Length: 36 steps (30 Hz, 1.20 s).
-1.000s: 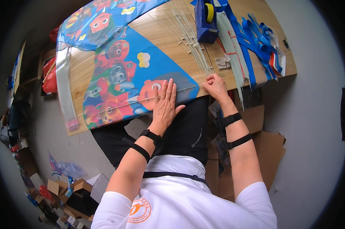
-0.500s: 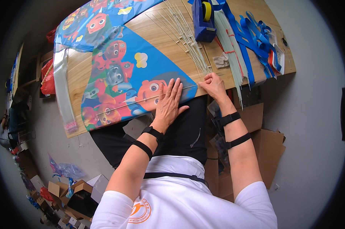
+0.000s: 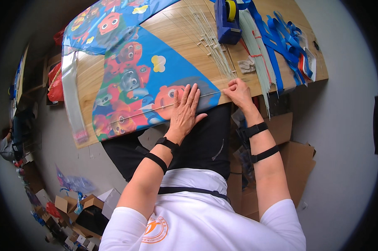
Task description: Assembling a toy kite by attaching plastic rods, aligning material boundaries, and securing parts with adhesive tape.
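Note:
A blue sheet [image 3: 168, 79] printed with cartoon faces lies on the wooden table, its pointed corner toward my right hand. Across its near edge runs a thin pale rod [image 3: 145, 111]. My left hand [image 3: 185, 109] rests flat on the sheet and over the rod, fingers spread, hiding part of both. Just beyond the corner, my right hand [image 3: 239, 94] is closed in a pinch, thumb and fingertips at the rod's right end. The fingers cover the very tip of the rod.
Loose thin rods [image 3: 214, 46] and a bundle of pale rods [image 3: 260, 54] lie beyond my right hand. Nearby are a blue tape dispenser [image 3: 228, 25], blue ribbon [image 3: 281, 46] and a crumpled cloth [image 3: 246, 65]. Another printed sheet [image 3: 92, 31] lies far left, above clear plastic sleeves [image 3: 74, 100].
The table and sheet appear slightly further right in the view. My left hand stays flat on the sheet, and my right hand keeps its pinch at the corner.

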Each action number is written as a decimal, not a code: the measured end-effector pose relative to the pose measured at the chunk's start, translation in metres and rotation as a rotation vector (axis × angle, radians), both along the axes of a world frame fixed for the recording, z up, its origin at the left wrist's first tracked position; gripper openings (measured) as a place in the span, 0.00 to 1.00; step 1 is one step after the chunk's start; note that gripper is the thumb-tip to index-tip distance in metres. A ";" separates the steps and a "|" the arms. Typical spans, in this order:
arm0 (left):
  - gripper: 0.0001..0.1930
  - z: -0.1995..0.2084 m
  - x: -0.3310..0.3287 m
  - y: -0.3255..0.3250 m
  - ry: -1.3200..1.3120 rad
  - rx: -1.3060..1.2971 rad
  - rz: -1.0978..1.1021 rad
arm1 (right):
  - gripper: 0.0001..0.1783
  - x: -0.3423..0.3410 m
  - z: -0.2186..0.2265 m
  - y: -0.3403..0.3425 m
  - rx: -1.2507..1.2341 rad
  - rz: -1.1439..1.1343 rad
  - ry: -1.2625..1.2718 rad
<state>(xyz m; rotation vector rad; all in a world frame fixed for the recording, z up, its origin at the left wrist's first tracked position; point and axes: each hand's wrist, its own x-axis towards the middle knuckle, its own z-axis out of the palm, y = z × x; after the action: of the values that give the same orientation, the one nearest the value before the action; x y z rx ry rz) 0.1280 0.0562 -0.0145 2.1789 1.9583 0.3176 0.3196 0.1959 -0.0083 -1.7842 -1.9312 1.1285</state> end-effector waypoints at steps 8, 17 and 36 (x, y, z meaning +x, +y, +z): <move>0.46 0.002 -0.029 -0.022 0.014 -0.042 0.038 | 0.20 -0.001 0.003 -0.001 0.005 0.007 -0.013; 0.45 0.005 -0.001 0.005 0.013 -0.021 -0.074 | 0.19 -0.002 0.000 -0.001 0.015 0.004 0.024; 0.46 0.003 -0.044 -0.025 0.055 -0.061 -0.082 | 0.19 -0.001 0.002 -0.002 -0.003 -0.015 0.049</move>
<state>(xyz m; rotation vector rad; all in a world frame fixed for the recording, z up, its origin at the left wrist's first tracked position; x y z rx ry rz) 0.0838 0.0310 -0.0117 2.2446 1.8738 0.1844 0.3190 0.1943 -0.0065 -1.7530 -1.8865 1.1597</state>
